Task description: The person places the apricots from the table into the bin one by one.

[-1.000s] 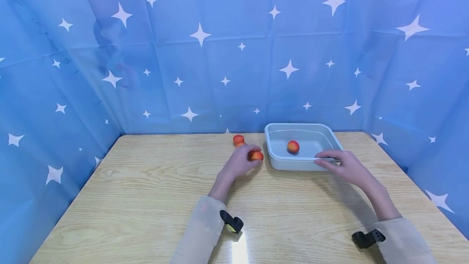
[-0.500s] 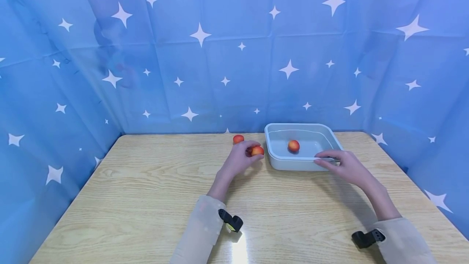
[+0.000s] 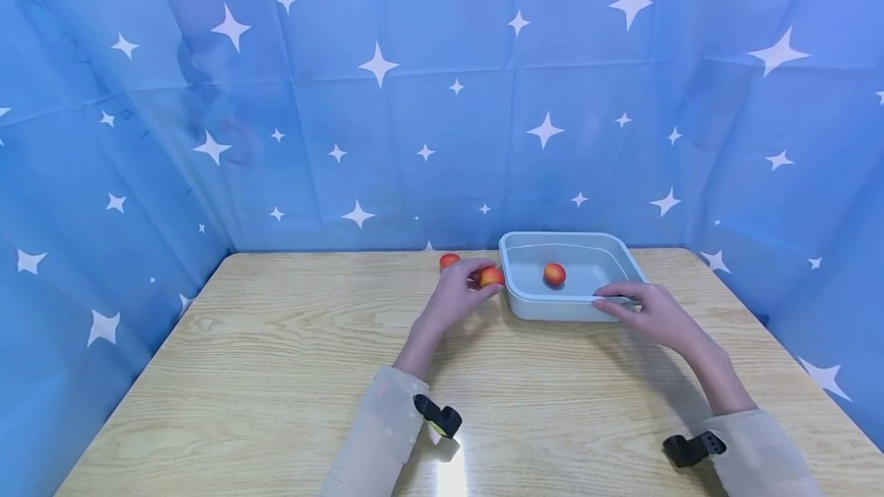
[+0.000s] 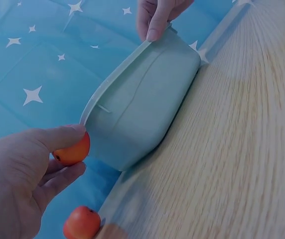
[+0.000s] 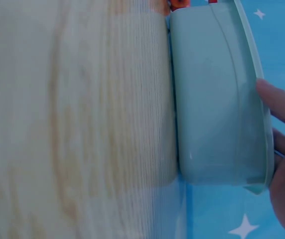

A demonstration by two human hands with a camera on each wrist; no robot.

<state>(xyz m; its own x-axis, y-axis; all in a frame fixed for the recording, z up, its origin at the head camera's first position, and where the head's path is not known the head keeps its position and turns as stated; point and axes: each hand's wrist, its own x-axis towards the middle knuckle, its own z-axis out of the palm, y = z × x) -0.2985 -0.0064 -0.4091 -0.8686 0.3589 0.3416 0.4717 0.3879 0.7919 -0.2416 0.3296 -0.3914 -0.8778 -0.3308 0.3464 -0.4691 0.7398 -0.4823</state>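
Observation:
My left hand (image 3: 452, 296) pinches a small round red-orange fruit (image 3: 492, 277) between thumb and fingers, just outside the left wall of a pale blue plastic bin (image 3: 562, 309). In the left wrist view, the held fruit (image 4: 74, 150) shows a dark spot and sits close to the bin's rim (image 4: 110, 82). A similar fruit (image 3: 555, 274) lies inside the bin. Another fruit (image 3: 449, 260) is on the table behind my left hand, partly covered by it. With thumb and fingers, my right hand (image 3: 649, 314) grips the bin's near rim at its right end.
A wood-grain table (image 3: 290, 374) bears the bin near its back edge. Behind it and at both sides hangs a blue curtain (image 3: 442, 113) with white stars. A black wrist camera (image 3: 438, 416) is strapped to the left sleeve, and another black camera (image 3: 694, 449) to the right.
My left hand has lifted the pinched fruit off the table and brought it up and right to the bin's left wall. The right hand and the bin have stayed put.

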